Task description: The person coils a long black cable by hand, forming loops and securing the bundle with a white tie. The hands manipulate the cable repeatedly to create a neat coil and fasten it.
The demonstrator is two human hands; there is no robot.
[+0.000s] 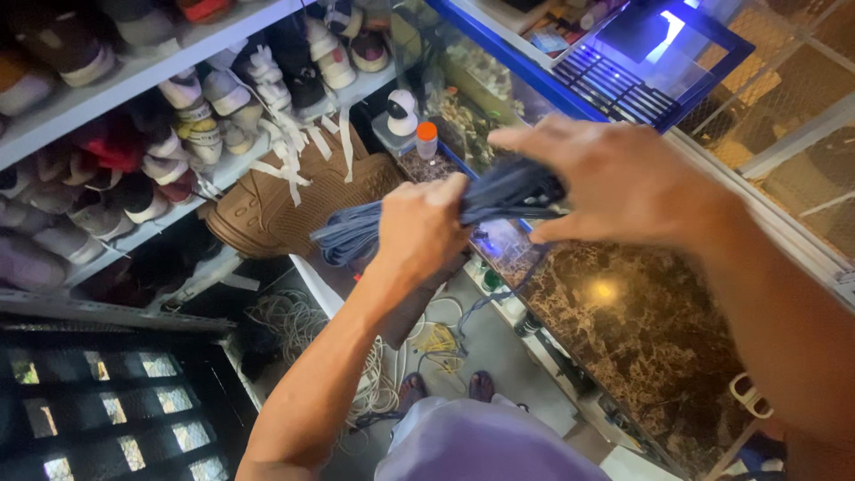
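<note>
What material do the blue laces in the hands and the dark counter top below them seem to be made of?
Blue laces: probably woven textile cord, matte, bending limply in loops between left hand and right hand. Counter top: looks like polished marble or imitation, brown veins, glossy light reflection.

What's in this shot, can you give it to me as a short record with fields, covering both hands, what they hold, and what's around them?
left hand: gripping a bundle of blue-grey laces
right hand: pinching the other end of the same bundle
brown shoe: behind the hands, white laces hanging loose
shelves: rows of shoes, upper left
counter: dark marble top, under the right arm
floor: coils of pale cord
</note>
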